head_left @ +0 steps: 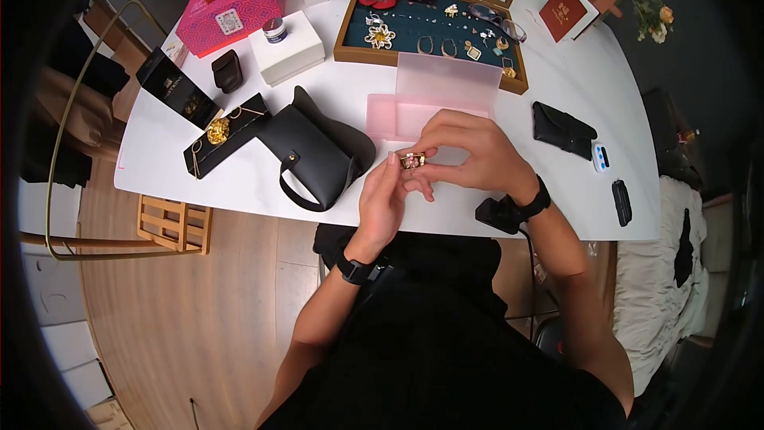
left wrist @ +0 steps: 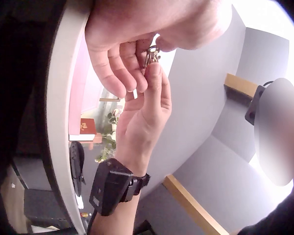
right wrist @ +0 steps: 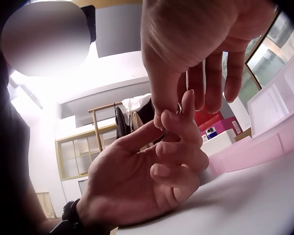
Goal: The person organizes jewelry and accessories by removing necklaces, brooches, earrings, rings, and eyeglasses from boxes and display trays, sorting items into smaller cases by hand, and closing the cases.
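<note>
Between both hands is a small gold hair claw clip (head_left: 412, 161) with pale stones, above the table's front part. The left hand (head_left: 380, 205) pinches its left side with thumb and forefinger. From the right, the right hand (head_left: 476, 150) pinches the other side, its thumb below and fingers above. Metal prongs of the clip show at the fingertips in the left wrist view, where the right hand (left wrist: 142, 110) reaches up to it. In the right wrist view the fingers hide the clip; the left hand (right wrist: 137, 176) has its other fingers curled. Just behind the hands stands a pink translucent box (head_left: 382, 118), its lid raised.
A wooden jewellery case (head_left: 366, 56) lies open at the back with earrings, brooches and glasses. Left are a black bag (head_left: 306, 151), a black box (head_left: 247, 115) bearing a gold flower piece, and a white box (head_left: 290, 56). A black pouch (head_left: 561, 129) lies right.
</note>
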Tool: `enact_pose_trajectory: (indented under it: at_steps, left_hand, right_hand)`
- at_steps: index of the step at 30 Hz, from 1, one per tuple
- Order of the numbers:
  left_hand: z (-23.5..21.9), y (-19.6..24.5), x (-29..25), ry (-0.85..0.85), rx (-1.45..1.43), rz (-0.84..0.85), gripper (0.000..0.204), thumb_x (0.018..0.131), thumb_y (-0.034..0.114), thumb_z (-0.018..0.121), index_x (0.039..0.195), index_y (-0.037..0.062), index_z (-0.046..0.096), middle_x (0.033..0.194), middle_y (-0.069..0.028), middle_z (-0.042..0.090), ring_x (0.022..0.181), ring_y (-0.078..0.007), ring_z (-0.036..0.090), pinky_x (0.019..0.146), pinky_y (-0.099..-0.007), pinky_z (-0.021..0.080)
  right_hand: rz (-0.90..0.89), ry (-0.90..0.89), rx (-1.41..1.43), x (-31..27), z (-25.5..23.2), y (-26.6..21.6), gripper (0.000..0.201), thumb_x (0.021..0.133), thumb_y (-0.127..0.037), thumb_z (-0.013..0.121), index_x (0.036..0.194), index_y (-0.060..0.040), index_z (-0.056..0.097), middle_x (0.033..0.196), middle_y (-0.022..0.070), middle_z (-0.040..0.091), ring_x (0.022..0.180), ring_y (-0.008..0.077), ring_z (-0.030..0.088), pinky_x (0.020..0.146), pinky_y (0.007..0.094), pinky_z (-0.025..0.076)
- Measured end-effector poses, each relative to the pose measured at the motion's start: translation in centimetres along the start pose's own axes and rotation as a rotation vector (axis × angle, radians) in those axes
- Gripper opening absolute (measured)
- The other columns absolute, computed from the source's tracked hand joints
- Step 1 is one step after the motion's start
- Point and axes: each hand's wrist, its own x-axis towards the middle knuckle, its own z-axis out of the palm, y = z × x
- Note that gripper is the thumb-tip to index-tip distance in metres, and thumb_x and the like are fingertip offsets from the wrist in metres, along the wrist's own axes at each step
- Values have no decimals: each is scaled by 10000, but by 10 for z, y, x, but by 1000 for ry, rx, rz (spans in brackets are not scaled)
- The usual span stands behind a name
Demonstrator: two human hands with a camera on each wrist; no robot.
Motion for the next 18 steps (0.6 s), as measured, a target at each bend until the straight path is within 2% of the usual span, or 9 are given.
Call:
enact_pose_trajectory:
  at_steps: [5, 9, 14, 16, 18]
  left_hand:
    - [2, 1, 0, -7, 56, -8, 541, 1100, 352, 287, 1237, -86, 573, 1245, -221, 627, 799, -244, 635, 764, -373, 540]
    - [-1, -1, 0, -45, 94, -17, 527, 1098, 354, 313, 1225, -84, 578, 1207, -209, 641, 807, -241, 636, 763, -373, 539]
    - [3, -2, -2, -1, 189, -23, 507, 1090, 364, 364, 1187, -80, 589, 1077, -189, 671, 808, -241, 638, 773, -367, 529]
    - [5, -1, -1, 12, 173, -31, 516, 1094, 358, 354, 1169, -85, 608, 1054, -180, 678, 806, -219, 628, 782, -354, 523]
    - [5, 1, 0, 21, 160, -40, 527, 1099, 352, 344, 1151, -91, 626, 1031, -171, 684, 804, -197, 619, 790, -340, 517]
  right_hand:
    - [-50, 73, 106, -6, 5, 10, 270, 704, -13, 840, 953, -24, 736, 888, 61, 675, 781, 177, 658, 702, 284, 537]
    - [-92, 133, 49, -12, 6, 13, 256, 706, -25, 846, 937, -28, 736, 904, 71, 696, 807, 192, 677, 696, 295, 539]
    - [-109, 153, -36, -20, 6, 12, 257, 708, -57, 853, 936, -39, 737, 909, 69, 700, 801, 207, 680, 685, 302, 538]
    - [-157, 213, -119, -20, 7, 15, 190, 753, -189, 813, 883, -85, 721, 854, 27, 682, 735, 192, 658, 634, 294, 504]
    - [-165, 230, -129, -20, 8, 15, 188, 760, -194, 807, 886, -85, 721, 855, 25, 683, 734, 194, 657, 637, 294, 503]
